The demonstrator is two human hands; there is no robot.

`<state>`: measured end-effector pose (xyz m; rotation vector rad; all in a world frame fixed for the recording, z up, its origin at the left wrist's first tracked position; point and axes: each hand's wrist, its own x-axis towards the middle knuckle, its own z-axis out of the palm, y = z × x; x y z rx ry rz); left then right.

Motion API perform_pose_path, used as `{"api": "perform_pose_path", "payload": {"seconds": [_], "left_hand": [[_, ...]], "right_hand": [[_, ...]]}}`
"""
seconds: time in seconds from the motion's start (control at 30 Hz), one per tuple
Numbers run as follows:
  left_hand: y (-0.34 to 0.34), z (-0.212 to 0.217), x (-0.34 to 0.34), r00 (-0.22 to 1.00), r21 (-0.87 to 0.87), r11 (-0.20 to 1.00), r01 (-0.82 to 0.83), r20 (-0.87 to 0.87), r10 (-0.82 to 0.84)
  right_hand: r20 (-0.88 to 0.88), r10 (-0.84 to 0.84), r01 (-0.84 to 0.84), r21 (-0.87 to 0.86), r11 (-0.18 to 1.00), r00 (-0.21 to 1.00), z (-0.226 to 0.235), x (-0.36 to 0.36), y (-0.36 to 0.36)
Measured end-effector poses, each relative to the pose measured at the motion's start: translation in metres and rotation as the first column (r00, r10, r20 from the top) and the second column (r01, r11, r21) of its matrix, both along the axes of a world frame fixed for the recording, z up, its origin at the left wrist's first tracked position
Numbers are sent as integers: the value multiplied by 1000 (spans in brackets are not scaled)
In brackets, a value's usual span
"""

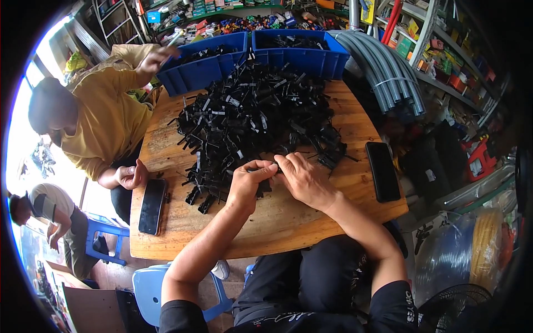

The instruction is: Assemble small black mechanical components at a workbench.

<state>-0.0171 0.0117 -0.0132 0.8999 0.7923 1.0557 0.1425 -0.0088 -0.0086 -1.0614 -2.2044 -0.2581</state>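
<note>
Both my hands meet over the near side of the wooden table [288,222], in front of a large heap of small black plastic parts [250,111]. My left hand [248,180] is closed, thumb and fingers pinched on a small black plastic part that is mostly hidden. Against it, my right hand [302,178] pinches at the same spot with its fingertips. How the part sits between the two hands cannot be made out. Loose black parts lie just beyond and to the left of my hands.
Two blue bins [205,64] with black parts stand at the table's far edge. Phones lie at the left [152,206] and right [382,172]. A person in yellow [105,116] sits at the left. Grey conduit coils [388,77] and a blue stool [152,294] flank the table.
</note>
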Motion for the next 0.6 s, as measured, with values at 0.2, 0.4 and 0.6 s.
{"api": "perform_pose_path", "payload": {"seconds": [0.2, 0.4, 0.6], "left_hand": [[-3, 1, 2, 996, 17, 998, -59, -71, 60], [0, 4, -1, 988, 79, 992, -102, -105, 110], [-11, 19, 1, 913, 535, 836, -123, -269, 306]], "right_hand": [[-47, -33, 30, -65, 997, 998, -8, -5, 1], [-164, -22, 4, -106, 994, 986, -13, -11, 4], [-775, -610, -904, -366, 219, 166, 15, -17, -9]]}}
